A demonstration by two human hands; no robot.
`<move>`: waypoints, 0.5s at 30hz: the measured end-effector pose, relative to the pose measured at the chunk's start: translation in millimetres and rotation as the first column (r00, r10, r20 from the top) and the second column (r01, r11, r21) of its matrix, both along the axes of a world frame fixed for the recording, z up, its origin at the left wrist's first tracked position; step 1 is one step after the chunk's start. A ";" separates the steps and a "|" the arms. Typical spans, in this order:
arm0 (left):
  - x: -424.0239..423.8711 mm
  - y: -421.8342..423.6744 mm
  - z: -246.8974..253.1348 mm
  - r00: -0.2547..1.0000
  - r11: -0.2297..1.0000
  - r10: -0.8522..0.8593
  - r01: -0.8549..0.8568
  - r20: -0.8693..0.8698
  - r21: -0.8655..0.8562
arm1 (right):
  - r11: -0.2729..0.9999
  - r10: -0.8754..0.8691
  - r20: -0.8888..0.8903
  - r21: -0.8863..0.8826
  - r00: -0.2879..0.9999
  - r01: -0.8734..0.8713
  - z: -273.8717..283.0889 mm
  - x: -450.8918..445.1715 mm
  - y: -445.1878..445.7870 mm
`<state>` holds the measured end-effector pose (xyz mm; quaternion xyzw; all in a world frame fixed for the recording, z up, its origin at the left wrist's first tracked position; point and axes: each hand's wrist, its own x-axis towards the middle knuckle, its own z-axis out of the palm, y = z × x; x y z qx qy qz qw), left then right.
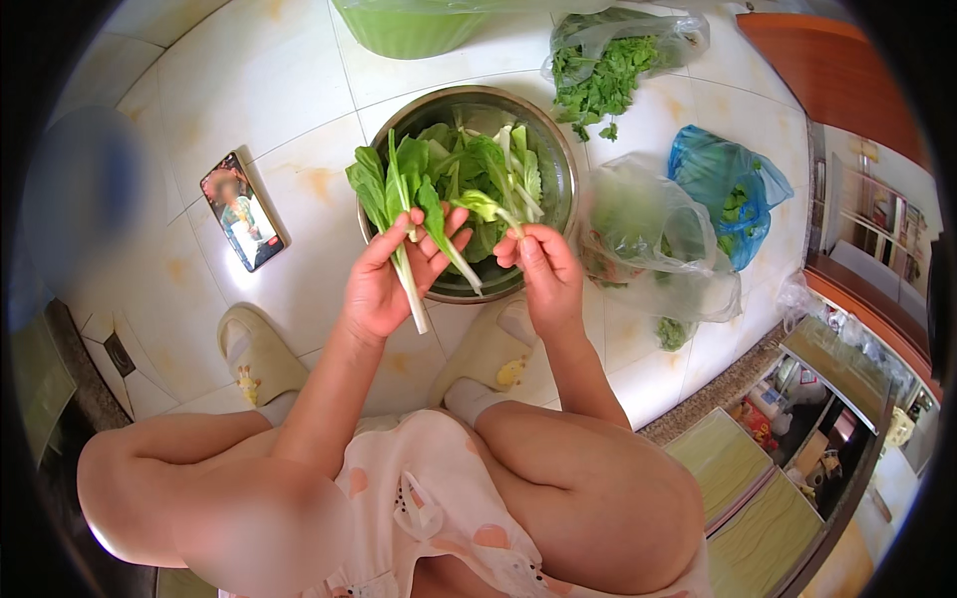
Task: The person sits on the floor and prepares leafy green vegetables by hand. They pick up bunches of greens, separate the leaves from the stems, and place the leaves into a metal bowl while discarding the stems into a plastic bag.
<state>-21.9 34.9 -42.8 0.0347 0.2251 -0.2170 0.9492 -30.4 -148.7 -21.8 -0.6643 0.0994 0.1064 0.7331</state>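
Note:
Several long leaf stalks of a green leafy vegetable (404,273) lie in my left hand (389,276), held between thumb and fingers over the near left rim of a round metal basin (566,157). Pinched in the fingertips of my right hand (549,273), above the basin's near right rim, is a small pale stalk with a yellow-green leaf (482,203). More leaves with pale stems (486,161) lie inside the basin. The two hands are apart.
A lit smartphone (243,211) lies on the tiled floor at left. Cilantro (609,75) in a clear bag, a blue plastic bag (725,194) and clear plastic bags (658,224) lie at right. A green tub (411,26) stands beyond the basin. Slippered feet flank the basin's near side; a cabinet (762,508) stands lower right.

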 end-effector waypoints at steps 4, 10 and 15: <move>-0.9 1.2 -3.3 1.000 0.999 0.027 -0.027 -0.015 -0.029 | 0.890 -0.005 -0.209 0.445 0.978 0.099 0.6 3.6 -7.8; 3.1 -3.9 6.8 1.000 1.000 -0.026 0.026 -0.009 -0.017 | 0.671 0.221 -0.358 0.731 0.907 0.125 0.5 4.4 -19.9; 2.4 -6.7 7.9 0.998 0.998 -0.065 0.065 -0.012 0.002 | 0.831 0.277 -0.399 0.556 0.874 -0.009 7.0 3.0 -17.2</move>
